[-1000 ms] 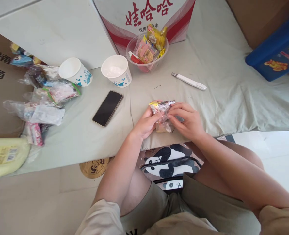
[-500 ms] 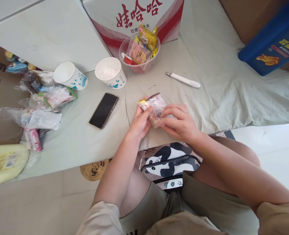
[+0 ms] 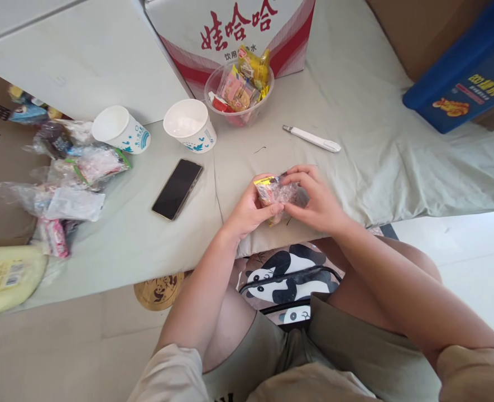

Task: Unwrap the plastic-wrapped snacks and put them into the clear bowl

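Note:
Between my hands, just above the cloth near the front edge, is a clear crinkled snack packet (image 3: pixel 275 191) with a yellow printed strip along its top. My left hand (image 3: pixel 250 209) is closed around its left side, thumb across the front. My right hand (image 3: pixel 316 201) pinches the packet's right side with thumb and fingertips. What lies inside the wrapper is hard to make out. Beyond the hands lies a white utility knife (image 3: pixel 312 138). A clear plastic bowl (image 3: pixel 247 118) holding several wrapped snacks stands further back.
To the left lie a black phone (image 3: pixel 177 188), two paper cups (image 3: pixel 191 125) and a pile of plastic wrappers (image 3: pixel 77 204). A white and red carton (image 3: pixel 288 42) stands behind the bowl. A blue container (image 3: pixel 443 95) is at the right, a yellow bottle (image 3: pixel 10 276) at the lower left.
The packet has moved slightly right and turned, so its yellow strip shows more. My left hand has shifted right and its thumb now lies lower across the front.

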Motion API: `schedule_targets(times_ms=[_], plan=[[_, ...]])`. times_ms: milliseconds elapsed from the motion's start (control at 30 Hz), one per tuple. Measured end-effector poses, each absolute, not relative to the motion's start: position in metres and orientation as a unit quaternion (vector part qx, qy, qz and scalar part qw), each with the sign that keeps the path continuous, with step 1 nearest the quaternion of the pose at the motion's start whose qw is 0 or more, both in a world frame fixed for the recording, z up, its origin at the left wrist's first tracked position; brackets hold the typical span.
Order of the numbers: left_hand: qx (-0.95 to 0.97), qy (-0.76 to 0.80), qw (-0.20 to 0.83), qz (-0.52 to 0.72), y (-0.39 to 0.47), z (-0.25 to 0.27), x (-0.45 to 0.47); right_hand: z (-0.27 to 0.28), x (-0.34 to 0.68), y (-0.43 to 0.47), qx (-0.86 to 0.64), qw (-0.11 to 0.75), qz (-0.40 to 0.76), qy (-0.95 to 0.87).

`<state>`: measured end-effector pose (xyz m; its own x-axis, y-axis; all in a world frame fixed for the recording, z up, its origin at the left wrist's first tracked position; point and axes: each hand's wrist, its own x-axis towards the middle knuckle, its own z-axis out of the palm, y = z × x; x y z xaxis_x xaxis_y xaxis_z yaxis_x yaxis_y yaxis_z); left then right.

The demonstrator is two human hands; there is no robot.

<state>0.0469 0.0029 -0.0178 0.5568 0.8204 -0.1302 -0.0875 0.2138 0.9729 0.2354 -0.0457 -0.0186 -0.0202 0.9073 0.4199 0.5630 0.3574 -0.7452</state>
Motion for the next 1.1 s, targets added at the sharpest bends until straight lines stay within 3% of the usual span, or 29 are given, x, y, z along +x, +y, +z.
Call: schedule_targets(times_ms=[100,200,367,533,733,867,1100], plan=[[0.52,0.358,0.679,0.374,0.005,-0.019,0.043,-0.018,0.264,-0.032,-0.601,0.435,0.122,-0.659],[0.507,0.376,0.649,0.425,0.009,-0.022,0.037,-0.028,0.297,-0.012,-0.718,0.359,0.024,-0.595],[0.497,0.404,0.582,0.501,0.017,-0.03,0.03,-0.036,0.312,0.001,-0.769,0.243,0.026,-0.591],[0.499,0.44,0.51,0.545,0.025,-0.032,0.022,-0.014,0.267,-0.026,-0.711,0.338,0.137,-0.601],[0.485,0.462,0.51,0.54,0.023,-0.028,0.025,-0.008,0.226,-0.044,-0.653,0.47,0.315,-0.503],[0.471,0.447,0.53,0.545,0.022,-0.022,0.03,-0.01,0.221,-0.043,-0.646,0.439,0.363,-0.508],[0.443,0.462,0.486,0.595,0.048,-0.002,-0.003,-0.013,0.239,-0.042,-0.686,0.368,0.336,-0.53]])
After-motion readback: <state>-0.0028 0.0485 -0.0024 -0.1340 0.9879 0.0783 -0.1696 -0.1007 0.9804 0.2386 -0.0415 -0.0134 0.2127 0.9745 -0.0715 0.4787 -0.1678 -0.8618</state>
